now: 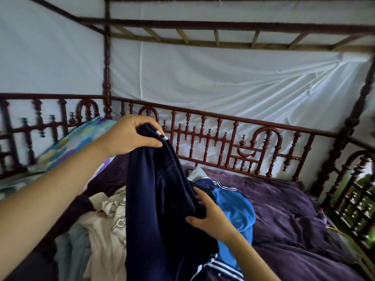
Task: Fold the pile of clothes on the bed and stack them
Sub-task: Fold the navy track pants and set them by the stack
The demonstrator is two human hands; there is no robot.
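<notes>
A dark navy garment hangs lifted above the bed. My left hand grips its elastic top edge, raised high near the bed rail. My right hand grips the same edge lower down and to the right, thumb under the fold. Beneath it lies the pile: a bright blue top with white stripes, a cream patterned garment and a pale blue-grey piece.
A purple bedspread covers the bed, open on the right side. A carved dark red wooden rail runs along the far side and corners. A colourful pillow leans at the left. White cloth hangs behind the frame.
</notes>
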